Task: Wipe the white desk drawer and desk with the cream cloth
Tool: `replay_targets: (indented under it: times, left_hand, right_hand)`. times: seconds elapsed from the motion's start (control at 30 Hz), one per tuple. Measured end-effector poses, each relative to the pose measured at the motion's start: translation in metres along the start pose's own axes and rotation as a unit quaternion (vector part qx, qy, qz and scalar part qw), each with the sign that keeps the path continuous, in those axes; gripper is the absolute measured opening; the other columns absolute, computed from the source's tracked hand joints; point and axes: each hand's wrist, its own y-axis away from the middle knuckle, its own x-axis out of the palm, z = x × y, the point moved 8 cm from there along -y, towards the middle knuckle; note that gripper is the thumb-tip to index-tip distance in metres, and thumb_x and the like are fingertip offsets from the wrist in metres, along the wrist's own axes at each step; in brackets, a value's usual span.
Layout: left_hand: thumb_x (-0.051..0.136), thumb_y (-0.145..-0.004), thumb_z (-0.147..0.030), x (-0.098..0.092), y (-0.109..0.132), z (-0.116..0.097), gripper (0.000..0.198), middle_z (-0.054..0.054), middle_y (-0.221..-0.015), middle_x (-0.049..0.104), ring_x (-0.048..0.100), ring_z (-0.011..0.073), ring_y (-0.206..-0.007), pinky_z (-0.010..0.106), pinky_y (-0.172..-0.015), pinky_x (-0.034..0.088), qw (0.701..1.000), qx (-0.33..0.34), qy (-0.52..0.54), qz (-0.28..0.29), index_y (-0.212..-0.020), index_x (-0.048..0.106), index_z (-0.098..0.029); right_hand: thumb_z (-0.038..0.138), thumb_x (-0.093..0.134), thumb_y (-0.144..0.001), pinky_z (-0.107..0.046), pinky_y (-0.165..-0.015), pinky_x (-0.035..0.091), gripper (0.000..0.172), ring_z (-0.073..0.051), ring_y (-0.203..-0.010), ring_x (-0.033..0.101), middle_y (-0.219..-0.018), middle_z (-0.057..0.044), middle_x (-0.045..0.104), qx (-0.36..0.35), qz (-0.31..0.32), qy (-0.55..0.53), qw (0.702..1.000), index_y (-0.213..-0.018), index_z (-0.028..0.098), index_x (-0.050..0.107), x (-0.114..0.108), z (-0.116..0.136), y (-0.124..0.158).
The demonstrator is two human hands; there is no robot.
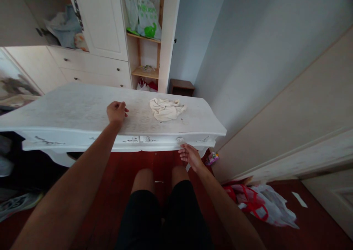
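Note:
My left hand (117, 111) rests on the white desk (82, 102), its fingers curled in loosely and nothing visible in them. At the front of the desk, my right hand (191, 156) has its thumb and forefinger pinched at the pale handle (180, 140) of the right drawer; the fingertips cover part of it. The other fingers are bent below. A crumpled cream cloth (167, 109) lies on the desktop between and beyond my hands. Small dark specks sit near the cloth, and grey smudges mark the desktop.
Behind the desk stands a white wardrobe (107, 21) with plastic bags (149, 16) on a shelf. A grey-blue wall (248, 40) runs along the right. Plastic bags with red handles (267, 206) lie on the dark red floor, and a small pink box (212, 158) is by the desk leg.

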Motion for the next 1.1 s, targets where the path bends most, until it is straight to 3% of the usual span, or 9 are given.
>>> replay_targets:
  times: [0.2,0.37,0.7,0.87,1.1]
  left_hand:
    - [0.057,-0.081,-0.020,-0.002,0.002,-0.002,0.012,-0.001,-0.056,0.057,0.046,0.0108,-0.040,0.021,-0.038,0.031,1.000,-0.005,0.000,-0.009,-0.069,0.054,-0.019]
    - [0.058,-0.081,-0.020,-0.002,0.002,-0.003,0.012,0.000,-0.057,0.057,0.048,0.0113,-0.042,0.021,-0.039,0.032,1.000,-0.009,-0.012,-0.010,-0.069,0.055,-0.019]
    - [0.057,-0.083,-0.021,-0.002,-0.004,0.002,0.013,0.000,-0.058,0.056,0.047,0.0123,-0.043,0.023,-0.043,0.032,1.000,-0.004,0.000,-0.010,-0.070,0.054,-0.020]
    - [0.056,-0.082,-0.022,-0.003,-0.004,0.001,0.013,0.001,-0.057,0.056,0.048,0.0134,-0.044,0.024,-0.042,0.031,1.000,-0.006,0.010,-0.014,-0.069,0.054,-0.020]
    - [0.056,-0.084,-0.015,-0.003,0.002,-0.005,0.013,-0.002,-0.058,0.055,0.042,0.0100,-0.043,0.023,-0.043,0.030,1.000,-0.018,-0.003,-0.012,-0.072,0.053,-0.018]
  right_hand:
    - [0.059,0.063,-0.095,-0.026,-0.053,0.050,0.042,-0.014,-0.057,0.064,-0.077,-0.006,0.073,0.139,0.005,-0.152,0.978,-0.095,0.018,0.065,0.026,-0.023,-0.018]
    - [0.056,0.067,-0.092,-0.020,-0.041,0.032,0.039,-0.008,-0.040,0.041,-0.055,0.004,0.056,0.127,0.025,-0.245,0.961,-0.087,0.017,0.066,0.045,-0.020,-0.029]
    - [0.047,0.058,-0.088,-0.020,-0.038,0.026,0.032,-0.007,-0.038,0.029,-0.046,0.008,0.038,0.108,0.026,-0.295,0.949,-0.069,0.021,0.053,0.059,-0.010,-0.027]
    - [0.045,0.060,-0.084,-0.020,-0.038,0.024,0.030,-0.007,-0.037,0.026,-0.045,0.009,0.035,0.107,0.046,-0.298,0.948,-0.068,0.021,0.053,0.059,-0.016,-0.010]
    - [0.049,0.059,-0.086,-0.021,-0.038,0.022,0.033,-0.007,-0.039,0.024,-0.046,0.009,0.033,0.127,0.051,-0.323,0.937,-0.071,0.020,0.056,0.049,-0.040,0.043]
